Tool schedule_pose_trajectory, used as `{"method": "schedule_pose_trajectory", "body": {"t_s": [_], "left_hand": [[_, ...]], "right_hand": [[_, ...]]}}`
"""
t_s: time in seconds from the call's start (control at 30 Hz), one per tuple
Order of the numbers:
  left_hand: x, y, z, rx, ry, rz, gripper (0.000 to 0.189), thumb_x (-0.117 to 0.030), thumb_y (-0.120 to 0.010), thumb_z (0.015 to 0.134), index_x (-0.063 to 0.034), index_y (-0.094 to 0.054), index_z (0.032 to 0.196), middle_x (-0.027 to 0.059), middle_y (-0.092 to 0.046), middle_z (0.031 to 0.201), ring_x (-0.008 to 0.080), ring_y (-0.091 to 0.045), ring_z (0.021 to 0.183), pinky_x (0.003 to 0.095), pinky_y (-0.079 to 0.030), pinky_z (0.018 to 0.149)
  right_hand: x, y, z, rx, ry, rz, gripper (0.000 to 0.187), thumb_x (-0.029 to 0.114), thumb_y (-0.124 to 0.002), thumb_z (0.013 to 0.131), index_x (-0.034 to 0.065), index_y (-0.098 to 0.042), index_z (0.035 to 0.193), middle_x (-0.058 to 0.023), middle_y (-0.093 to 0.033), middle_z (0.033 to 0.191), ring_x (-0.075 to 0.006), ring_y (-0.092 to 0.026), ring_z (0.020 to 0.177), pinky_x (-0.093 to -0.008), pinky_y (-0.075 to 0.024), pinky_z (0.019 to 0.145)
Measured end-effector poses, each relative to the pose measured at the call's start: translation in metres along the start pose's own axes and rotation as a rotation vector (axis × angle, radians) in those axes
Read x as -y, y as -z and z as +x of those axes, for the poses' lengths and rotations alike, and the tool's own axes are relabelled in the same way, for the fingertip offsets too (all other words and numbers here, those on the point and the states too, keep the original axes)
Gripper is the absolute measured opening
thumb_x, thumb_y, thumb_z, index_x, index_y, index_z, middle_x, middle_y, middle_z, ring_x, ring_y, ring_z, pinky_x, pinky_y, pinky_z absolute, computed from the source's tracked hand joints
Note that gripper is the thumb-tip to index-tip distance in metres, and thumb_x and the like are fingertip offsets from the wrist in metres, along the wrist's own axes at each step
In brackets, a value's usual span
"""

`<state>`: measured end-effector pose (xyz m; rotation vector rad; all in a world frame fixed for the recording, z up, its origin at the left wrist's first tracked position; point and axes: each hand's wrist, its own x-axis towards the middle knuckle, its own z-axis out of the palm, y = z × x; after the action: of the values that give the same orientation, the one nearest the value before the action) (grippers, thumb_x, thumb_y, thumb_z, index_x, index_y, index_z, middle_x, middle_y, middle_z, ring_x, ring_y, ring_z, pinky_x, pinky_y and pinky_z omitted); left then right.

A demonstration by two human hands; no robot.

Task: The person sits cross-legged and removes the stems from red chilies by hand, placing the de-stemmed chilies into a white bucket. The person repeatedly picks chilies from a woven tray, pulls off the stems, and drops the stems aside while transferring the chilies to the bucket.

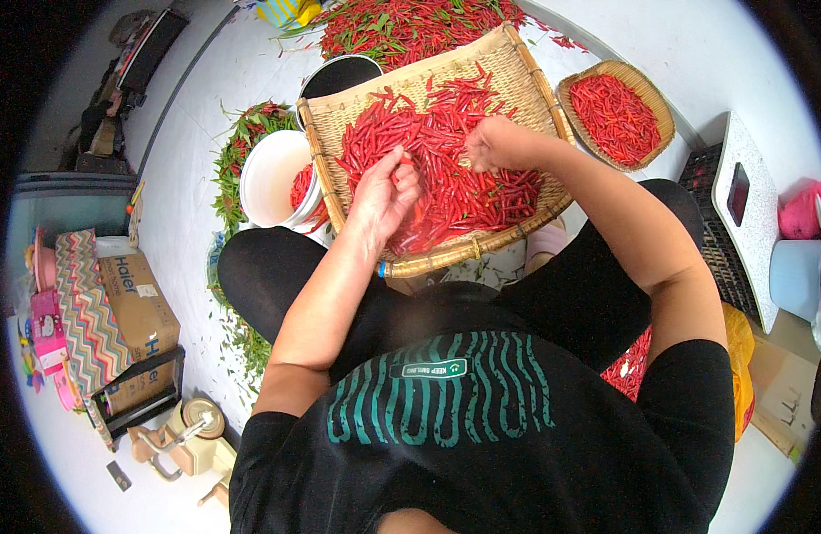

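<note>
A woven bamboo winnowing basket (524, 73) rests at my knees, its front rim close to my lap. Red chili peppers (450, 167) are heaped across its middle, and a few show green stems. Over the left part of the heap is my left hand (387, 190), fingers curled with a red chili pepper (405, 159) at the thumb and forefinger. Blurred red peppers show just below that hand. My right hand (496, 143) is bent at the wrist above the right side of the heap. Its fingers are curled, blurred and partly hidden, so any pepper in them cannot be made out.
Left of the basket stand a white bucket (267, 175) with some chilies inside and a dark-mouthed bucket (340, 77). Leafy chili plants (243, 133) lie beyond. A large chili pile (424, 30) is ahead; a smaller basket (665, 127) of chilies sits right, near a speckled tabletop (758, 233).
</note>
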<state>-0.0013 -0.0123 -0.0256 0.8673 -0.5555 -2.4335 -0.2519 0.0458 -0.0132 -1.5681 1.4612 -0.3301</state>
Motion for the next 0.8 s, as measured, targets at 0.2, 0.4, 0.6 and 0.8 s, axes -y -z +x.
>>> {"method": "schedule_pose_trajectory", "body": {"t_s": [0.2,0.4,0.6,0.8], "left_hand": [[0.002,0.012,0.004,0.021,0.039,0.001,0.020,-0.025,-0.056,0.101,-0.0075,-0.056,0.090,0.0033,-0.057,0.078,0.0142,-0.049,0.065,0.0262,-0.044,0.057],[0.007,0.002,-0.001,-0.091,0.039,0.166,0.019,-0.022,-0.055,0.102,-0.0046,-0.060,0.100,0.0039,-0.061,0.082,0.0158,-0.059,0.073,0.0308,-0.055,0.068],[0.004,0.004,-0.004,0.038,0.132,0.211,0.019,-0.021,-0.054,0.102,-0.0040,-0.062,0.105,0.0044,-0.066,0.088,0.0141,-0.062,0.076,0.0312,-0.056,0.072],[0.008,-0.008,-0.007,0.018,0.235,0.319,0.036,-0.037,-0.044,0.105,-0.0057,-0.061,0.109,0.0104,-0.069,0.100,0.0208,-0.067,0.089,0.0342,-0.055,0.080]], "right_hand": [[-0.020,-0.042,0.002,-0.285,0.018,-0.347,0.036,0.027,-0.085,0.070,-0.0015,-0.064,0.076,-0.0206,-0.064,0.072,-0.0366,-0.064,0.071,-0.0455,-0.0504,0.067],[-0.027,-0.030,0.019,0.006,-0.229,0.045,0.027,0.025,-0.081,0.078,0.0016,-0.067,0.079,-0.0093,-0.067,0.064,-0.0225,-0.062,0.053,-0.0334,-0.0519,0.052],[-0.015,-0.011,0.007,0.005,-0.129,0.685,0.017,0.013,-0.074,0.087,0.0022,-0.066,0.077,-0.0047,-0.064,0.063,-0.0118,-0.058,0.050,-0.0251,-0.0470,0.046],[0.019,-0.011,0.002,0.051,-0.061,0.816,0.020,0.019,-0.074,0.089,0.0004,-0.068,0.085,-0.0042,-0.064,0.067,-0.0104,-0.059,0.055,-0.0232,-0.0469,0.051]]}}
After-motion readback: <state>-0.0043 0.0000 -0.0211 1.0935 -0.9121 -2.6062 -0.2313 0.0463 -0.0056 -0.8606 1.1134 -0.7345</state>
